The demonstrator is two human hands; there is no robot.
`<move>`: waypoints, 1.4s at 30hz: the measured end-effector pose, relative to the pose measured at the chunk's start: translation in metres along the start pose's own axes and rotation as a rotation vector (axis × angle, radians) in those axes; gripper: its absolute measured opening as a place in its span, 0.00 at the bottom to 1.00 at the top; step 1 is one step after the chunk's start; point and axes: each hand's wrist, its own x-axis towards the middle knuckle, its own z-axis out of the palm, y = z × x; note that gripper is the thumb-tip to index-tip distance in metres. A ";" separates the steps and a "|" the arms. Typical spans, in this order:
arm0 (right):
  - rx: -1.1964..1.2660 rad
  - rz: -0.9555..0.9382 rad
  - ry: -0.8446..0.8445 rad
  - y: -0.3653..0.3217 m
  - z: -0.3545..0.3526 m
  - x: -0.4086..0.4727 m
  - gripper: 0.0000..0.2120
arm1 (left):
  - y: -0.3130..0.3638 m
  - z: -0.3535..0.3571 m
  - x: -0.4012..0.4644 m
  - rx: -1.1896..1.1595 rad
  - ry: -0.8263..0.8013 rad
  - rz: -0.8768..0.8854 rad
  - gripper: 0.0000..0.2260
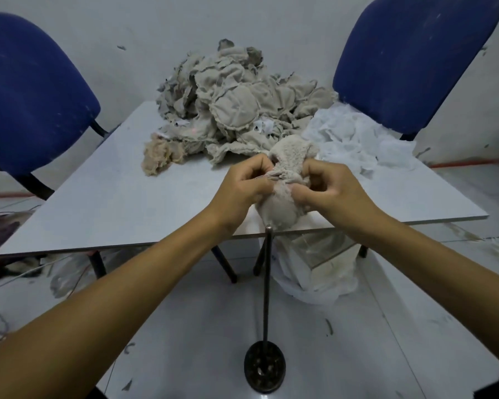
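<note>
A beige plush fabric piece (283, 194) is held up over the near edge of the grey table (121, 203). My left hand (244, 188) pinches its left side with curled fingers. My right hand (326, 188) grips its right side, thumb and fingers curled into the fabric. The lower end of the piece sits at the tip of a thin upright metal rod (267, 283) that rises from a round dark base (264, 367) on the floor.
A heap of beige fabric pieces (236, 102) fills the table's far side, with a tuft of beige stuffing (162, 156) at its left and white fluffy filling (357, 139) at its right. Two blue chairs (35, 90) (412, 59) flank the table. A plastic bag (317, 269) lies underneath.
</note>
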 end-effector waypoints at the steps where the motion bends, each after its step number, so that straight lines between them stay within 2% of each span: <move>1: 0.001 0.014 0.049 0.001 0.003 0.003 0.15 | -0.001 0.000 0.001 -0.030 0.001 -0.021 0.05; 4: -0.029 0.051 0.178 0.006 0.010 0.008 0.12 | -0.005 0.000 0.002 0.021 -0.021 -0.021 0.07; 8: -0.080 0.107 0.297 0.017 0.018 0.013 0.14 | -0.013 0.001 -0.004 0.135 -0.068 0.001 0.14; 11: -0.101 0.185 0.378 0.028 0.025 0.018 0.19 | -0.014 0.003 -0.003 0.260 -0.025 -0.020 0.13; 17: -0.200 0.300 0.413 0.040 0.035 0.022 0.15 | -0.015 -0.007 0.003 0.306 -0.114 -0.157 0.15; 20: 0.050 0.407 0.292 0.036 0.032 0.023 0.12 | -0.019 -0.011 0.002 0.277 -0.067 -0.146 0.11; 23: 0.383 0.477 0.030 0.031 0.018 0.020 0.02 | -0.021 -0.016 0.002 0.102 -0.027 -0.196 0.12; 26: 0.675 0.494 -0.225 0.032 0.000 0.012 0.12 | -0.021 -0.016 0.005 -0.044 0.038 -0.286 0.17; 28: 0.621 0.440 -0.291 0.032 -0.004 0.008 0.11 | -0.022 -0.015 0.003 -0.092 0.047 -0.336 0.17; 30: 0.392 0.351 -0.251 0.031 -0.001 0.006 0.04 | -0.024 -0.014 0.001 -0.098 0.071 -0.357 0.15; 33: 0.182 0.226 -0.063 0.032 0.008 0.003 0.11 | -0.026 -0.010 0.001 -0.074 0.126 -0.348 0.14; 36: 0.127 0.240 0.058 0.035 0.018 0.003 0.11 | -0.027 -0.008 -0.001 -0.076 0.125 -0.332 0.13; 42: -0.035 0.257 0.176 0.033 0.028 0.008 0.15 | -0.026 0.001 -0.009 0.099 0.157 -0.235 0.15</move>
